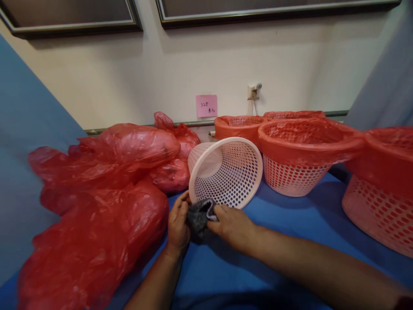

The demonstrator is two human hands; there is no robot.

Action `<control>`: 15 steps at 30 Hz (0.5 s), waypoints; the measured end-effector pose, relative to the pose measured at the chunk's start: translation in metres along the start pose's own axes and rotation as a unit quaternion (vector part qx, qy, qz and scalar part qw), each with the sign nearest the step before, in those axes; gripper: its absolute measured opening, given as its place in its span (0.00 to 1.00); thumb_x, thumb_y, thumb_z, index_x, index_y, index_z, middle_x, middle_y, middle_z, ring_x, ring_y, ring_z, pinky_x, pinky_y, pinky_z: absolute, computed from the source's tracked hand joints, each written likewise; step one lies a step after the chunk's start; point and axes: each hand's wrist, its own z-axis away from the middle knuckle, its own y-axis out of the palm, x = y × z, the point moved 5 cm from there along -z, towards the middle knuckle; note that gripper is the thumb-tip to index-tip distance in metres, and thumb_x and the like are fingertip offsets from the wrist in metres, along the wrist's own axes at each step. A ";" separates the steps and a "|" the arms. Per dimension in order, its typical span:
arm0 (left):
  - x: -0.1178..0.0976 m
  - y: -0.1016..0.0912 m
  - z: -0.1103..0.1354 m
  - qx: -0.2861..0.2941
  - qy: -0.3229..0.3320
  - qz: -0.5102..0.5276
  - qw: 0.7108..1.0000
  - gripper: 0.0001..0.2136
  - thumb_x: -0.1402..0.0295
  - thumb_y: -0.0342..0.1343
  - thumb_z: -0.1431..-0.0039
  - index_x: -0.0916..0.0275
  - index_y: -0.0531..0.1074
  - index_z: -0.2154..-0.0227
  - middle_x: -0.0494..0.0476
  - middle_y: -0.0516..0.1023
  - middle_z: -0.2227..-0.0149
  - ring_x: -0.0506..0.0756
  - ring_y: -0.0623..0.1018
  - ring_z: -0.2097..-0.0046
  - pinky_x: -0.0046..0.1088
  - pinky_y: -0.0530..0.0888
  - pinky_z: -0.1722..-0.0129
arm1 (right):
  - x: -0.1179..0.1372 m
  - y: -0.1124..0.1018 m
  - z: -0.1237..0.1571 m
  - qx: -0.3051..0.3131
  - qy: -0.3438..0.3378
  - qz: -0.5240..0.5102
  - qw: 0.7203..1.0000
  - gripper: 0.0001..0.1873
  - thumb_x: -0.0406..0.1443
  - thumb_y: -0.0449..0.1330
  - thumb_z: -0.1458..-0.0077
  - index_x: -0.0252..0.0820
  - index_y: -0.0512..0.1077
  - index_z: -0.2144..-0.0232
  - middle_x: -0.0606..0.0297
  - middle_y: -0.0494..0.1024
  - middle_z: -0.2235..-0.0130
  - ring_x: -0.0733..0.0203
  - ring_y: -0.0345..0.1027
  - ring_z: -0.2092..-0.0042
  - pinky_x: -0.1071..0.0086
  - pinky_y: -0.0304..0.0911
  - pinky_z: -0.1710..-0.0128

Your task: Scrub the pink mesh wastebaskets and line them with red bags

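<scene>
Tabletop (290, 228) in blue, cream wall (145, 73) behind, left hand (177, 226) and right hand (234, 226) gripping grey cloth (197, 219) by white basket (232, 172).

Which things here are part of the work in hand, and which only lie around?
In hand: grey cloth, held by left hand and right hand; white basket on its side, just behind.
Lying about: red bags; bag-lined baskets; pink note.

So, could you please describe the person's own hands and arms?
Both the left hand and right hand are bare: no gloves, rings or watch. The forearms are uncovered; a dark red sleeve edge may show far up the right arm.
</scene>
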 end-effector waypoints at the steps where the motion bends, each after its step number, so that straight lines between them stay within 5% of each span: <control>1: 0.001 0.000 0.000 0.001 -0.003 -0.012 1.000 0.22 0.56 0.68 0.49 0.60 0.76 0.53 0.56 0.82 0.56 0.55 0.80 0.56 0.30 0.75 0.54 | -0.002 0.012 0.008 0.020 -0.012 0.015 1.000 0.09 0.32 0.56 0.38 0.46 0.76 0.61 0.60 0.73 0.62 0.56 0.66 0.60 0.68 0.62 0.68; 5: 0.003 0.003 -0.001 -0.002 0.010 -0.045 0.999 0.24 0.62 0.72 0.55 0.60 0.77 0.53 0.58 0.81 0.53 0.56 0.79 0.53 0.32 0.74 0.51 | -0.036 0.032 0.031 0.058 0.010 0.032 0.998 0.09 0.32 0.57 0.39 0.44 0.78 0.64 0.58 0.74 0.61 0.52 0.67 0.58 0.64 0.63 0.66; 10: 0.002 0.002 -0.001 -0.009 0.028 -0.061 0.998 0.23 0.60 0.71 0.53 0.60 0.78 0.54 0.59 0.82 0.53 0.57 0.79 0.53 0.34 0.74 0.49 | -0.096 0.010 0.048 0.050 0.197 0.036 0.978 0.14 0.28 0.54 0.41 0.41 0.79 0.61 0.53 0.74 0.57 0.49 0.69 0.56 0.62 0.66 0.64; 12: 0.000 0.000 -0.002 -0.015 0.045 -0.063 0.997 0.22 0.59 0.70 0.53 0.60 0.79 0.55 0.58 0.82 0.55 0.57 0.80 0.55 0.33 0.74 0.51 | -0.104 -0.011 0.048 -0.024 0.220 0.003 0.975 0.18 0.28 0.55 0.44 0.43 0.77 0.54 0.54 0.72 0.55 0.51 0.69 0.56 0.61 0.68 0.61; 15: -0.001 -0.006 -0.004 -0.033 0.066 -0.051 0.996 0.20 0.59 0.69 0.52 0.59 0.78 0.56 0.55 0.82 0.57 0.55 0.79 0.57 0.30 0.75 0.53 | -0.102 -0.061 0.037 -0.227 0.187 -0.046 0.955 0.28 0.29 0.58 0.47 0.48 0.71 0.44 0.56 0.68 0.51 0.52 0.67 0.52 0.60 0.69 0.54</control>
